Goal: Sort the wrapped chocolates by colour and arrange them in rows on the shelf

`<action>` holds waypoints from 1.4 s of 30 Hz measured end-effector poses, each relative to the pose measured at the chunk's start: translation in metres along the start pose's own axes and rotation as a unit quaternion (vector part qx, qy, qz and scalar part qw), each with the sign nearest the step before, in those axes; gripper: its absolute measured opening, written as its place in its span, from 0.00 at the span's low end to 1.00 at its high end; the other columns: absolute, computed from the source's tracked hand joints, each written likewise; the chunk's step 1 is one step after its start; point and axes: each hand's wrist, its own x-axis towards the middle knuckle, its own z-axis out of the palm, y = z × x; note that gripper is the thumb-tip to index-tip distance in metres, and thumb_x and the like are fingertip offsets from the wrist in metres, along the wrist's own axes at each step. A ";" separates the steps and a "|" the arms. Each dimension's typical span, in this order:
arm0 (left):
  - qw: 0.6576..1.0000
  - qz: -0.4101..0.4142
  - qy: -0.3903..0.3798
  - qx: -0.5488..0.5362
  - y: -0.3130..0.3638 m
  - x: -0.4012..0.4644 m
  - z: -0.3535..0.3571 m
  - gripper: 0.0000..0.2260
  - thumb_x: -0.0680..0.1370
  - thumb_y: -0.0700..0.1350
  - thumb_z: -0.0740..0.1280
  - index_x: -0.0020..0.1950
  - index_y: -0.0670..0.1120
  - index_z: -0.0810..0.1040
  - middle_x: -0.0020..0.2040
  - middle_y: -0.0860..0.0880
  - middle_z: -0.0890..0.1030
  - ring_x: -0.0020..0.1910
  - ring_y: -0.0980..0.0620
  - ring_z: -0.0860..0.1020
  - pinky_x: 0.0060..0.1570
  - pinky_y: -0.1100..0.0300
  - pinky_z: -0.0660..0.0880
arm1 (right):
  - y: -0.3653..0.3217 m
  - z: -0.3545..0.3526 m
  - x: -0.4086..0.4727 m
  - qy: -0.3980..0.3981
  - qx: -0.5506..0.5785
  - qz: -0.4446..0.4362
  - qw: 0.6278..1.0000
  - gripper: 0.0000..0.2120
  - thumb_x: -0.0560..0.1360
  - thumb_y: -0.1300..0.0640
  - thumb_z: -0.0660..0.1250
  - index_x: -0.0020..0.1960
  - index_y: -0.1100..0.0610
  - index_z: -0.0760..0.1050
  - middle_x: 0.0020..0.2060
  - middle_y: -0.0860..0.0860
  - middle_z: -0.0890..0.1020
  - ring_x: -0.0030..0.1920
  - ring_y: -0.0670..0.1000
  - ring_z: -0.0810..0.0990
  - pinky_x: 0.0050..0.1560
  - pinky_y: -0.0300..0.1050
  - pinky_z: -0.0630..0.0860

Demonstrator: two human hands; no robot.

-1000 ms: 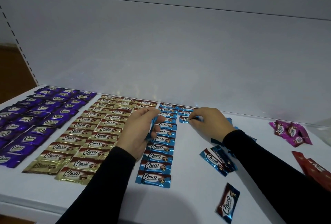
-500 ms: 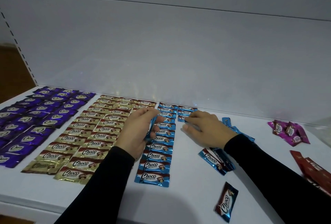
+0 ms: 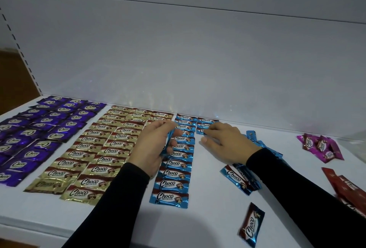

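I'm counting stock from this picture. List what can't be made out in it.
- Purple chocolates: head view, the group runs off the left edge.
- Red chocolates: cut by the right edge and covered by the right sleeve.
- Blue chocolates: some rows hidden under the left hand and right hand.
- Small print under each logo: too small.

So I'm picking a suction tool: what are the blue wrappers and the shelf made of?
The blue wrappers look like thin metallised plastic film: glossy, with bright glints, crinkles and zigzag-cut ends. The shelf looks like smooth white painted metal or laminate, matte, with soft shadows; which one I can't tell.
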 end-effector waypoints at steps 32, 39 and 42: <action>0.983 -0.016 -0.175 0.051 -0.004 -0.022 0.007 0.10 0.81 0.44 0.65 0.57 0.40 0.80 0.48 0.40 0.85 0.29 0.51 0.80 0.20 0.67 0.68 | -0.046 -0.022 -0.058 0.132 0.611 0.086 0.776 0.05 0.78 0.60 0.68 0.49 0.62 0.80 0.41 0.56 0.85 0.37 0.48 0.82 0.38 0.38 0.77; 0.988 0.027 -0.137 0.070 -0.005 -0.019 0.006 0.05 0.79 0.35 0.67 0.51 0.41 0.81 0.38 0.45 0.83 0.28 0.53 0.77 0.20 0.66 0.68 | -0.043 -0.022 -0.060 0.154 0.508 0.107 0.840 0.07 0.76 0.54 0.71 0.53 0.52 0.79 0.46 0.49 0.85 0.43 0.46 0.84 0.42 0.38 0.79; 0.987 0.035 -0.131 0.082 -0.006 -0.017 0.006 0.04 0.79 0.34 0.67 0.50 0.41 0.81 0.38 0.45 0.83 0.27 0.53 0.78 0.20 0.66 0.68 | -0.040 -0.023 -0.061 0.218 0.313 0.010 0.924 0.10 0.73 0.49 0.73 0.52 0.43 0.76 0.52 0.38 0.78 0.51 0.37 0.77 0.48 0.32 0.75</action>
